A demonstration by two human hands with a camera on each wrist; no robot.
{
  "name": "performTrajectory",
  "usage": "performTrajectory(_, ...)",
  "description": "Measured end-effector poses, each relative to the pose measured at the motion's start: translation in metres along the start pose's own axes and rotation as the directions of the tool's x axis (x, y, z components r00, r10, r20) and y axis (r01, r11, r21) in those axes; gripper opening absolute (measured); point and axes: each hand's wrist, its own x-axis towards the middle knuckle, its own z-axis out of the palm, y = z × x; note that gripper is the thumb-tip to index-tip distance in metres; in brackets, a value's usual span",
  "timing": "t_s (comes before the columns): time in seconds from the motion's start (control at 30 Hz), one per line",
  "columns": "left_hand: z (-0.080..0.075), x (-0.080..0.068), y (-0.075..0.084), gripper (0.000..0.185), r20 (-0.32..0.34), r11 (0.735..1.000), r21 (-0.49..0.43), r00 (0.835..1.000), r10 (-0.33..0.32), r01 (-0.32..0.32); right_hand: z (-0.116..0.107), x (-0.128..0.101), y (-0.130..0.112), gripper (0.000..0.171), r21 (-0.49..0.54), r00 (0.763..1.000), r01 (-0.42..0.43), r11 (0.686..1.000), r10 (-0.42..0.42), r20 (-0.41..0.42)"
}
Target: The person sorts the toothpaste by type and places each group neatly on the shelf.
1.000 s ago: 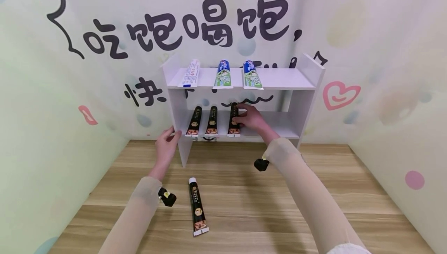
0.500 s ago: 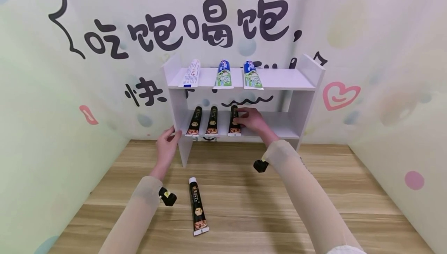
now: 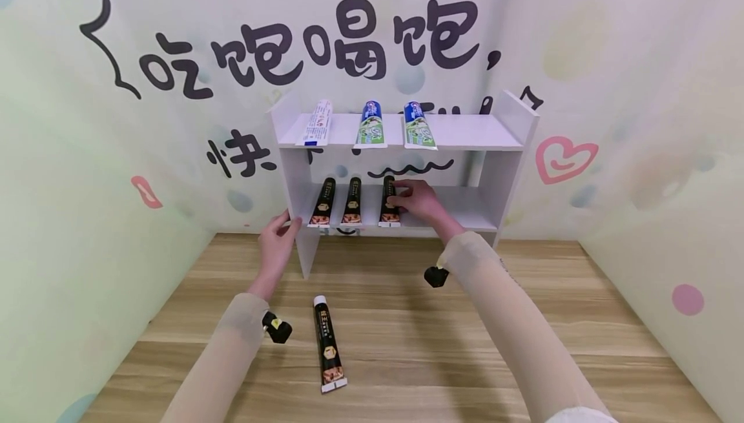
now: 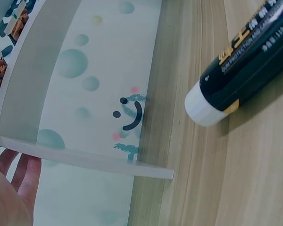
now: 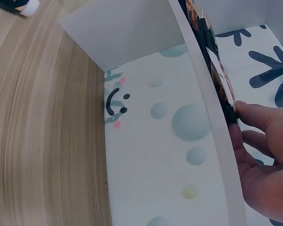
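Observation:
A white two-tier shelf stands on a wooden table against the wall. Three black tubes lie side by side on its lower board. My right hand holds the rightmost black tube between fingers and thumb. In the right wrist view the fingertips touch that tube just above the board's edge. My left hand grips the shelf's left side panel, and its fingers show behind the panel. A fourth black tube lies on the table between my arms.
On the top board lie a white tube and two blue-and-green tubes. The right half of both boards is bare. Patterned walls close in the table on the left, back and right.

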Motion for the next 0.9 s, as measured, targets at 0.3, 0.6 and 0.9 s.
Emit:
performTrajectory(0.3,-0.003,0.001,-0.001,0.044,0.035,1.000,0.017,0.999,0.007,-0.008,-0.007,-0.017,-0.014,0.050,0.005,0.990,0.085,0.996,-0.084,-0.110)
performTrajectory(0.6,-0.008,0.004,0.000,0.045,0.056,0.999,0.034,0.998,0.021,-0.023,0.022,-0.078,-0.044,0.039,0.027,0.910,0.359,0.933,-0.343,-0.232)
performTrajectory(0.9,-0.010,-0.002,0.014,0.046,0.095,1.000,0.006,0.995,-0.008,0.007,0.078,-0.124,-0.037,0.033,0.182,0.918,0.393,0.901,-0.375,-0.128)
